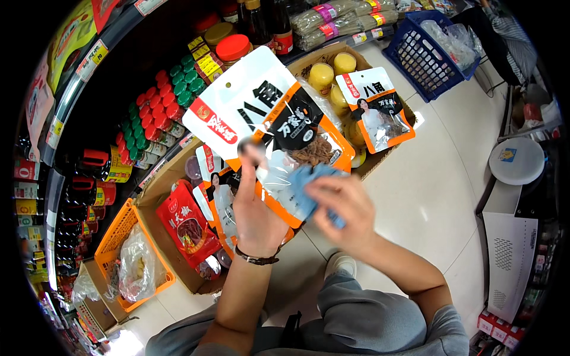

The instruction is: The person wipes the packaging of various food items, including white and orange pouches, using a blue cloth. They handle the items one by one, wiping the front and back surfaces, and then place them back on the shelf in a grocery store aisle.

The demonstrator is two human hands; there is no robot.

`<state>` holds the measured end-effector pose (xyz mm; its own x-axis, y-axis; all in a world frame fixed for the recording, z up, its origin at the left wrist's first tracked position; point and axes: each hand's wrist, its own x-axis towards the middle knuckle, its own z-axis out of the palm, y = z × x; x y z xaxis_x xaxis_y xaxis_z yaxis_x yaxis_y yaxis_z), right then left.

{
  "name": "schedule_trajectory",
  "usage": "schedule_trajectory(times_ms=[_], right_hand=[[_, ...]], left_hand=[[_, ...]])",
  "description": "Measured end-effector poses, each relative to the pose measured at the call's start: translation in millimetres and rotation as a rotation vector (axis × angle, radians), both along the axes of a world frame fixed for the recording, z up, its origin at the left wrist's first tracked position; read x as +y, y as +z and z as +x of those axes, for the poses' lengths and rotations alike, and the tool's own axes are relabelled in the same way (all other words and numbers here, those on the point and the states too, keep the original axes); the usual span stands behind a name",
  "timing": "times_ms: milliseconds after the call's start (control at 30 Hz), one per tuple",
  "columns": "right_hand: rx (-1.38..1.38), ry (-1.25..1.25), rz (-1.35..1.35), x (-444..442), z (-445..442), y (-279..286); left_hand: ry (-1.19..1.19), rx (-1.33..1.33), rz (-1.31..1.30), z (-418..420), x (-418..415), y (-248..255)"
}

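Note:
My left hand (258, 222) grips a white, orange and black spice pouch (249, 80) by its lower left edge, thumb on the front. The pouch is tilted and bears writing; brown dried spice shows through its clear window. In my right hand (347, 209) is a crumpled blue cloth (307, 184), which lies over the pouch's lower right part. Behind it, a similar pouch (380, 111) rests over yellow-lidded jars (321, 75). More such pouches (220, 191) and a red pouch (187, 224) stand in the open cardboard box (151, 211) to the left.
Shelves on the left hold red- and green-lidded jars (156, 104) and dark bottles (258, 24). An orange basket (169, 280) with plastic bags stands lower left. At upper right are a blue basket (416, 53) and part of another person (512, 40). A white round lid (516, 160) sits at right.

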<state>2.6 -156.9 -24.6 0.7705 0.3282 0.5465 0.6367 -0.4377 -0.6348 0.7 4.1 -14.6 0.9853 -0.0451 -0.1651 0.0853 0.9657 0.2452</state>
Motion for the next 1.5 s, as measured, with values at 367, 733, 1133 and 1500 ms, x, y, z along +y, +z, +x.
schedule_trajectory(times_ms=[367,733,1133,1500], right_hand=[[-0.128,0.148,-0.12,-2.4,3.2,1.7],[-0.108,0.236,-0.013,25.2,4.3,5.9],[-0.287,0.178,-0.137,-2.8,10.6,8.9],[-0.102,0.237,-0.051,13.0,-14.4,-4.2]], left_hand=[[0.056,0.027,0.128,1.3,7.4,-5.9],[-0.091,0.006,-0.014,-3.9,-2.4,-17.5],[0.006,-0.029,0.053,6.1,11.4,11.0],[0.116,-0.022,0.17,4.0,9.1,12.2]])
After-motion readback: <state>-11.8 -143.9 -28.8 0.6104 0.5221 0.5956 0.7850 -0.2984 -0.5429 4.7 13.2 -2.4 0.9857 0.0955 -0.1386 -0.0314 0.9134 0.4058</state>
